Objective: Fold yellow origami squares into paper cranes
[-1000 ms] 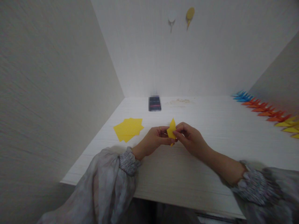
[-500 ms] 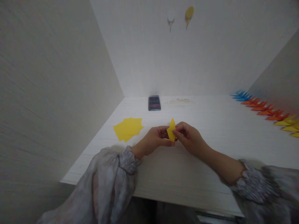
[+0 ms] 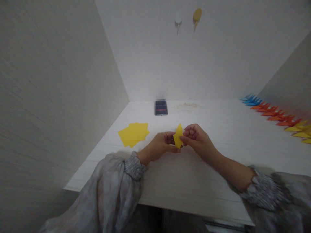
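A small piece of folded yellow paper (image 3: 178, 136), pointed at the top and bottom, is held upright above the table between my two hands. My left hand (image 3: 162, 142), with a ring on one finger, grips it from the left, its fingers partly behind the paper and its thumb along the lower edge. On the other side, my right hand (image 3: 197, 139) pinches the paper's right edge with the thumb in front, the other fingers curled. To the left of my left hand lie several loose sheets of yellow paper (image 3: 133, 134), overlapping.
Along the right side stands a row of folded paper cranes: blue (image 3: 251, 100), orange (image 3: 277, 114) and yellow (image 3: 301, 130). A dark, blurred rectangular object (image 3: 161, 107) lies near the back wall. Two hooks, one white (image 3: 178, 20) and one gold (image 3: 197, 16), hang on that wall.
The fingers of my right hand have risen slightly and curled away from the paper, while its thumb stays at the paper's edge. My left hand has barely moved.
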Available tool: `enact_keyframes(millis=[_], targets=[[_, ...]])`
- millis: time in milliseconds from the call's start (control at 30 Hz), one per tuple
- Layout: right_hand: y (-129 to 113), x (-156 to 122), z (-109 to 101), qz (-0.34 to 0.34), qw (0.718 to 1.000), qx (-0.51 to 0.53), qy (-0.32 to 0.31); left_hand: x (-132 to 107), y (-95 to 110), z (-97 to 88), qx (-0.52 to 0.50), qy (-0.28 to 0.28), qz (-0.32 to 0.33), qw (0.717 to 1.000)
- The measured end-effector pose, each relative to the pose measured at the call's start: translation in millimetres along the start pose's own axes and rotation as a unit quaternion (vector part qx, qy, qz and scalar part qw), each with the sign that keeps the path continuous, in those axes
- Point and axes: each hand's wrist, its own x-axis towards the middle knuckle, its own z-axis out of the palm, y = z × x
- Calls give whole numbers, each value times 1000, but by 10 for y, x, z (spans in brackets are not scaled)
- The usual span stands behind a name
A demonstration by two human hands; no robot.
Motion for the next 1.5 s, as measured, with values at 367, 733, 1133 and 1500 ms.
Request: enact_keyframes(millis=[367,733,1133,1500], targets=[[-27,-1,-18,124,988,89,-14,0,-40,-43,-23,1,-1,1000],[-42,-5,-43,117,992,-39,-8,14,-51,-44,-50,41,-27,998],[-61,-32,-36,81,996,-37,-7,7,-20,-8,-40,50,-35,997],[-80,-23,22,79,991,-106,-29,11,35,18,-24,92,-60,994]])
